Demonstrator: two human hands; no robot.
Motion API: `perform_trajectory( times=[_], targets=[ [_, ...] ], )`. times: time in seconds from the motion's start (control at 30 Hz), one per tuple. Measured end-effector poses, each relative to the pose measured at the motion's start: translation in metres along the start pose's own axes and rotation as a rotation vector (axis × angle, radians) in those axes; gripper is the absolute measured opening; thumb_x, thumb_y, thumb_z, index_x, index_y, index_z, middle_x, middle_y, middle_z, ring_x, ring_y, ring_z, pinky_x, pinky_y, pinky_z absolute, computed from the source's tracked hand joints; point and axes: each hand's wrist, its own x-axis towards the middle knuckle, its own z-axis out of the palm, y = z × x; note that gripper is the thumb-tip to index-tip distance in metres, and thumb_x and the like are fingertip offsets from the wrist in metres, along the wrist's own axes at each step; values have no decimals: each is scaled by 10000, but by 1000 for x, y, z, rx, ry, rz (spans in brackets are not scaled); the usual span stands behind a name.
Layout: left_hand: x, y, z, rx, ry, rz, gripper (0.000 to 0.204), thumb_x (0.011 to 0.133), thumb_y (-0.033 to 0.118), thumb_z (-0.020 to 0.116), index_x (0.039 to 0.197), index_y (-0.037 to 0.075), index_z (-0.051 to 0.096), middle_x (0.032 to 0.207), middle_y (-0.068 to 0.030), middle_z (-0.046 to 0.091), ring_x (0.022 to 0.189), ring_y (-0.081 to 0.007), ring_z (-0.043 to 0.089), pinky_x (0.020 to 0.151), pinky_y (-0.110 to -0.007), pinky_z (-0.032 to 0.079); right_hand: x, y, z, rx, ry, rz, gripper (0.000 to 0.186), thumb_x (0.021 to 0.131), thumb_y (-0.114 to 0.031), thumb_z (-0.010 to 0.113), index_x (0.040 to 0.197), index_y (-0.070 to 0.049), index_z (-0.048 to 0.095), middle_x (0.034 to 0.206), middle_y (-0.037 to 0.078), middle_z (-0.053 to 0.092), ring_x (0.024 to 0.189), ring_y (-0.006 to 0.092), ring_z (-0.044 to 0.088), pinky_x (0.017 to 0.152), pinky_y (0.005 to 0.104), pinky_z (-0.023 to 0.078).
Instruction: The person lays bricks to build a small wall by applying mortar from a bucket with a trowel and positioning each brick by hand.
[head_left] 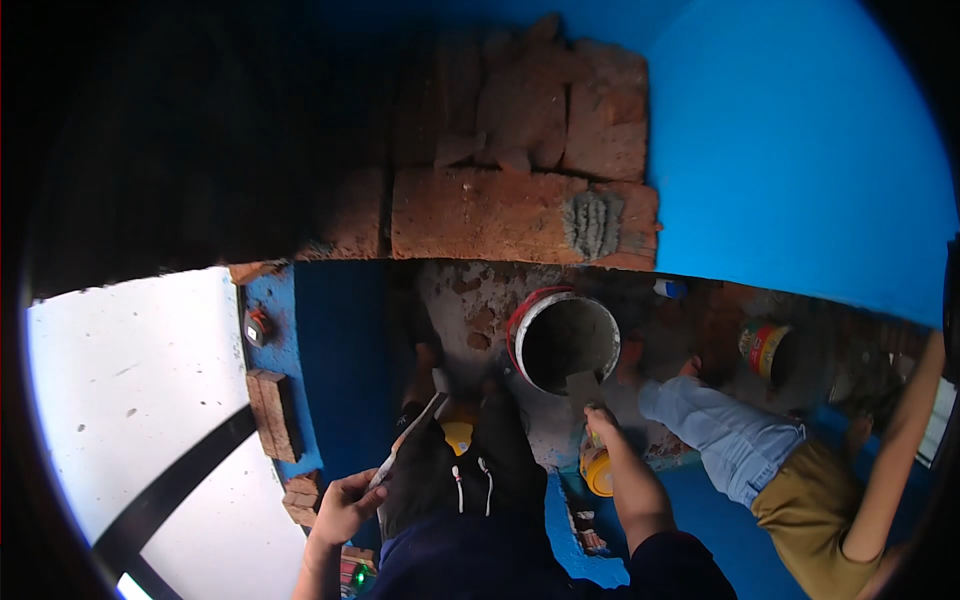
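My left hand (352, 503) is closed on the lower end of a long thin pale board-like piece (410, 430), seen nearly edge-on and slanting up in front of my leg. Its exact kind does not show. A flat scraper (583, 388) with a broad grey blade is in the grip of my right hand (601, 424). The blade reaches to the near rim of a round bucket (612, 325), whose rim is whitish and crusted and whose outside is partly red. Inside, the bucket is dark and its contents are hard to make out.
Ahead rises a brick ledge (480, 215) with a grey mortar patch (593, 224), beside a blue wall (800, 140). Loose bricks (272, 412) and a tape measure (258, 327) sit on the left sill. A yellow container (598, 472) stands near my right forearm; another person (730, 440) is at right.
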Motion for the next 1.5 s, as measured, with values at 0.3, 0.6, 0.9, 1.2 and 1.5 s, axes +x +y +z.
perform_trajectory(
  times=[0.3, 0.6, 0.9, 1.2, 1.5],
  targets=[
    [52, -93, 29, -54, 63, -193, 243, 918, 108, 638, 1135, -2, 635, 791, 82, 543, 689, -6, 456, 594, -166, 355, 117, -66, 5, 1080, -380, 238, 452, 933, -548, 502, 745, -138, 473, 578, -11, 492, 448, 147, 474, 455, 304, 396],
    [89, -103, 44, -51, 131, -185, 318, 920, 158, 641, 1216, 45, 627, 683, 123, 484, 546, 9, 358, 481, -173, 262, 206, -108, 38, 791, -180, 25, 307, 884, -381, 669, 779, -127, 535, 607, 8, 529, 450, 134, 511, 406, 308, 435],
    [79, -110, 41, -73, 220, -157, 317, 926, 171, 626, 1215, 41, 625, 662, 125, 456, 544, 6, 346, 477, -180, 252, 197, -136, 90, 992, 187, -172, 235, 818, -134, 721, 689, -121, 525, 507, -8, 491, 352, 110, 437, 322, 271, 349],
    [13, -93, 11, -285, 462, -113, 195, 918, 150, 602, 1066, 25, 620, 557, 20, 500, 407, -54, 392, 388, -204, 273, 78, -70, 19, 672, 175, -430, 187, 824, -133, 699, 731, -87, 544, 544, -13, 506, 401, 89, 456, 370, 259, 350],
    [-102, -41, -48, -566, 637, 525, 409, 957, 245, 513, 1293, 15, 486, 633, -7, 498, 466, -71, 437, 414, -205, 323, -181, -38, -8, 542, 28, -689, 177, 908, -184, 638, 1007, -60, 562, 688, 14, 565, 503, 106, 534, 422, 244, 370]
  ],
)
